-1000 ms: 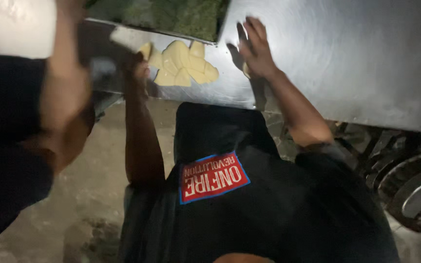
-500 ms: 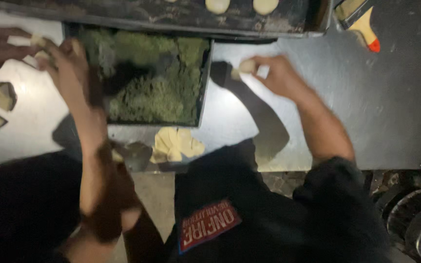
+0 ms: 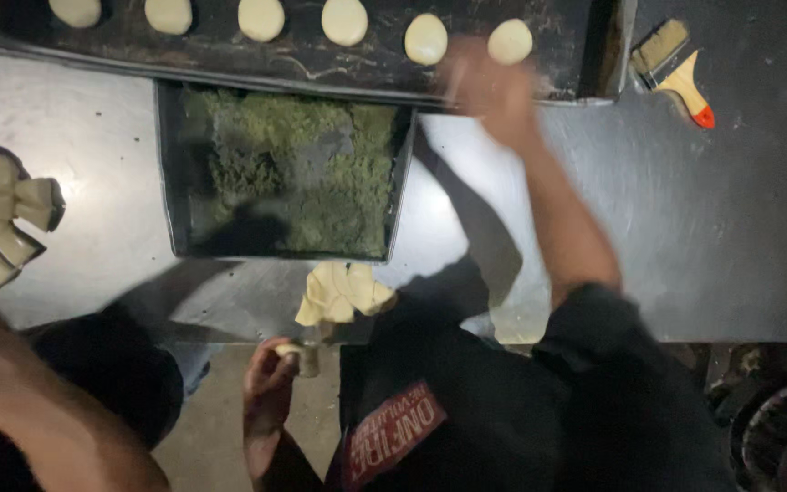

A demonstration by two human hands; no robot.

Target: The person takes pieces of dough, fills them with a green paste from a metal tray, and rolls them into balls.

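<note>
Steel table (image 3: 740, 237): far tray (image 3: 229, 55) holds six dough discs (image 3: 345, 20); pan (image 3: 168, 173) holds green crumbs (image 3: 339, 173). Left hand (image 3: 270, 396) pinches one dough piece (image 3: 295, 353); right hand (image 3: 489, 87) blurred, fingers' state can't be told.

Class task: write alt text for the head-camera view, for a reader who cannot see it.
The right hand, blurred, reaches over a dark baking tray beside a row of pale dough rounds. The left hand holds a dough piece below a tray of green crumbs.
</note>
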